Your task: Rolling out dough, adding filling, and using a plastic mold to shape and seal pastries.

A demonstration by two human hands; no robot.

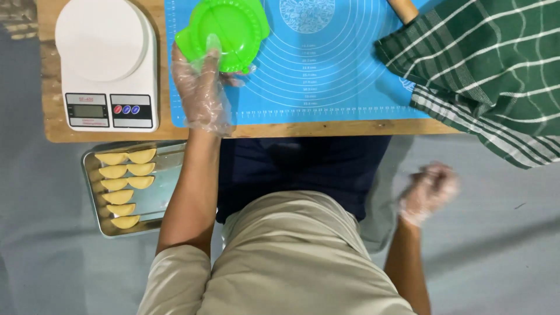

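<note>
A round green plastic press [224, 30], folded shut, is seen lying on a blue silicone mat [326, 70] that is spread over a low wooden board [105, 135]. The left hand [201, 87], covered by a thin clear disposable glove, is laid against the near edge of the press, with the fingers stretched onto its green surface; the press is touched rather than gripped, and no closed grasp around it can be made out. The right hand [429, 192], gloved in the same way, is held off to the side over the grey floor, well apart from the board; it is blurred, its fingers appear loosely curled, and nothing is seen in it (whether it is fully closed cannot be told). A white kitchen scale [108, 64] is set on the board just left of the mat. Below the board's left end, a metal tray [166, 192] is placed on the floor, and pale yellow half-moon pastries [125, 186] are laid on it in two short columns. A green and white checked cloth [490, 76] is draped over the right end of the mat, and a wooden handle end [403, 9] is partly visible above it.
</note>
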